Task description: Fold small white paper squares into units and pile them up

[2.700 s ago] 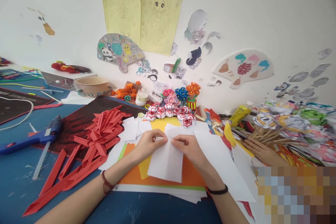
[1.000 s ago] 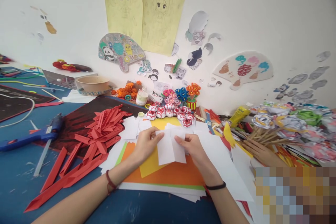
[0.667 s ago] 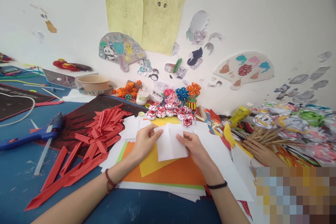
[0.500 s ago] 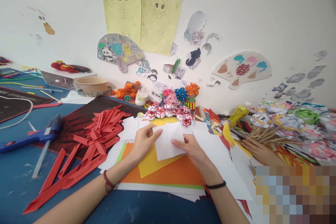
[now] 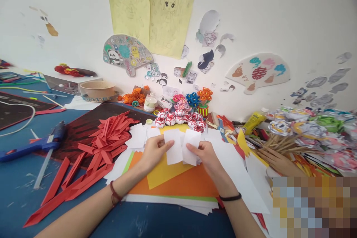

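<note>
The left hand [image 5: 153, 151] pinched one white paper piece [image 5: 173, 151] by its left edge, thumb on the front and fingers behind, holding it upright just above the stack of coloured sheets [image 5: 178, 186]. The right hand [image 5: 205, 155] gripped a second white paper piece [image 5: 190, 147] in the same way from its right side. The two pieces stood side by side between the hands, their inner edges just beside each other; whether they touched could not be told. Both were raised off the worktop [image 5: 16, 189], over a yellow sheet [image 5: 161, 173] that lay on an orange one.

To the left of the left hand lay a heap of folded red paper strips [image 5: 108, 135], and further left a blue glue gun [image 5: 36, 144]. Behind the held pieces, a cluster of red-and-white paper flowers [image 5: 180, 119] sat near the wall, with more loose white paper squares [image 5: 139, 135] just in front of them. A large white sheet [image 5: 237, 174] lay under the right wrist. Well off to the right, another person's hand [image 5: 275, 160] rested beside a bundle of wooden sticks [image 5: 279, 143].
</note>
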The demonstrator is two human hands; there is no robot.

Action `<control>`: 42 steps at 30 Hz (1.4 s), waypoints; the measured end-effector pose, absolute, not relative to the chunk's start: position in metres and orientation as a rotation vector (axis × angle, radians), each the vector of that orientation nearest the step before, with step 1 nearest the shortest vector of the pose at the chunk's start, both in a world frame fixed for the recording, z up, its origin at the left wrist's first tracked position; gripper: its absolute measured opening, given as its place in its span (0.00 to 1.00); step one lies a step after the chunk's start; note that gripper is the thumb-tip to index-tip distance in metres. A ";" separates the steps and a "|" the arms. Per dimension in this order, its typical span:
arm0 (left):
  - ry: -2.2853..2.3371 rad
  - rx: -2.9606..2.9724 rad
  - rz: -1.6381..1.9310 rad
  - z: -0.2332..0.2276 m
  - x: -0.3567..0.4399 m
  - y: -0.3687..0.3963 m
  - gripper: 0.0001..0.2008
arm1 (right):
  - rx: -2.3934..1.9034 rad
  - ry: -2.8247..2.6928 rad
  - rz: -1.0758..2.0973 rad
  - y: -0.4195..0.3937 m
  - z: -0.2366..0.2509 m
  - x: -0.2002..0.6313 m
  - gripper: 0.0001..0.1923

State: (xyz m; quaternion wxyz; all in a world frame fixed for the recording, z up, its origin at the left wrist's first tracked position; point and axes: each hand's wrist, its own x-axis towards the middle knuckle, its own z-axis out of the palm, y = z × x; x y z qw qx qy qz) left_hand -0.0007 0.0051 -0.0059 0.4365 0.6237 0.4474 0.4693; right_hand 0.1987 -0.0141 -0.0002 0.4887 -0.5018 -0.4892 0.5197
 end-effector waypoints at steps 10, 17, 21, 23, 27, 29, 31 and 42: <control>0.992 1.499 1.196 0.001 -0.001 0.003 0.19 | -1.167 -1.405 1.435 -0.018 0.007 0.198 0.21; 0.849 1.383 1.030 -0.001 0.002 0.004 0.20 | -1.203 -1.360 1.245 -0.014 0.001 0.199 0.17; 0.806 1.361 0.973 -0.001 0.002 0.002 0.20 | -1.165 -1.312 1.208 -0.015 0.005 0.197 0.19; 0.797 1.354 0.968 0.000 0.002 0.002 0.20 | -1.152 -1.328 1.231 -0.016 0.008 0.196 0.18; 0.763 1.309 0.968 0.001 0.002 0.000 0.18 | -1.106 -1.419 1.291 -0.018 0.010 0.196 0.17; 0.767 1.301 0.973 0.002 0.002 0.000 0.18 | -1.109 -1.442 1.302 -0.018 0.010 0.196 0.18; 0.804 1.318 1.001 0.001 0.002 0.000 0.19 | -1.140 -1.424 1.318 -0.017 0.008 0.197 0.20; 1.009 1.443 1.090 -0.003 -0.001 0.004 0.20 | -1.183 -1.283 1.275 -0.012 0.001 0.200 0.20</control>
